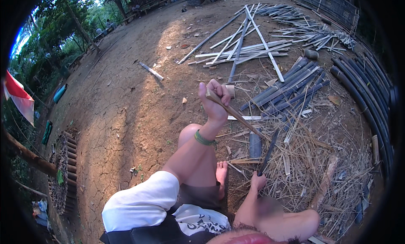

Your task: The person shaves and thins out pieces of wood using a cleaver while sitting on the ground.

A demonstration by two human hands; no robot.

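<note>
My left hand (214, 103), raised in front of my knee, is closed round the thick end of a brown wooden stick (239, 116). The stick slants down and to the right. Low at the right, my right hand (258, 181) is wrapped round the near end of what looks like a machete with a long dark blade (270, 150), its far end pointing away from me. Just left of the blade is a short dark bamboo piece (255, 145), near the stick's lower end. Whether the stick touches the bamboo or the blade I cannot tell.
Dry shavings (308, 168) cover the ground at right. Split dark bamboo (287, 86) lies beyond, with pale strips (249, 52) farther off. Long dark poles (367, 90) line the right side. My bare foot (221, 173) rests on cracked soil; a red-and-white flag (20, 96) hangs at left.
</note>
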